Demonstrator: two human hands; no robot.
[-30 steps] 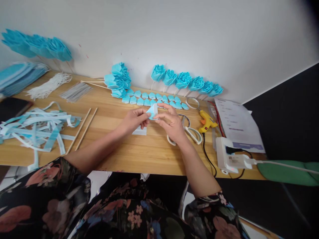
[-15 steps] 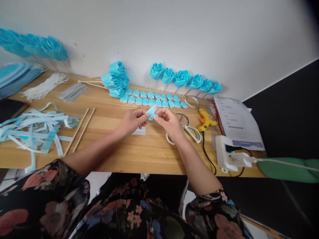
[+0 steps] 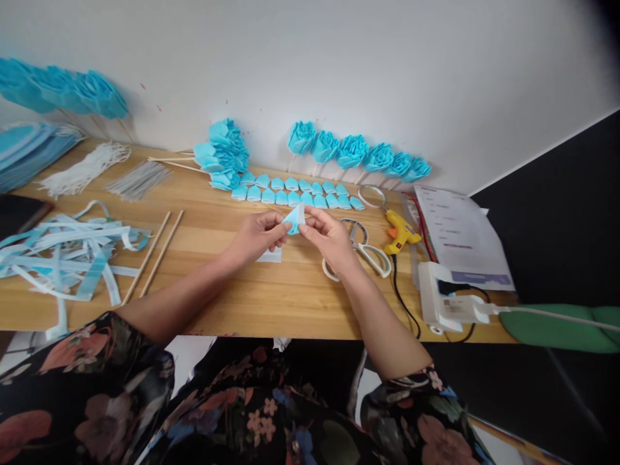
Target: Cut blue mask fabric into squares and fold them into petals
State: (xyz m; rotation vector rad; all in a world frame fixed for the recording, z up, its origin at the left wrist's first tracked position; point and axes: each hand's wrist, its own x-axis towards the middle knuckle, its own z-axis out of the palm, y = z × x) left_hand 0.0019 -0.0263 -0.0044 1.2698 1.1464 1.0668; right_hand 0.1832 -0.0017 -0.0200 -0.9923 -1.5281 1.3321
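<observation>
Between my two hands is a small folded piece of light-blue fabric (image 3: 294, 219) with a whitish strip along one side. My left hand (image 3: 260, 237) pinches its left edge between thumb and fingers. My right hand (image 3: 329, 236) grips the right edge the same way. Below my left hand a pale flat piece (image 3: 272, 256) lies partly covered on the table. Just beyond my hands run two rows of folded blue petals (image 3: 291, 184). White-handled scissors (image 3: 374, 259) lie beside my right hand, which hides part of them.
A yellow glue gun (image 3: 401, 232), a tape roll (image 3: 372, 196), a white power strip (image 3: 433, 297) and papers (image 3: 453, 232) are on the right. Blue fabric roses (image 3: 352, 152) lean on the wall. Cut strips (image 3: 72, 252), wooden sticks (image 3: 162, 252) and stacked masks (image 3: 36, 152) lie left.
The folded blue piece has shifted in my fingers, so its whitish strip now lies flatter against the blue. Both hands stay in nearly the same place; the view has shifted slightly.
</observation>
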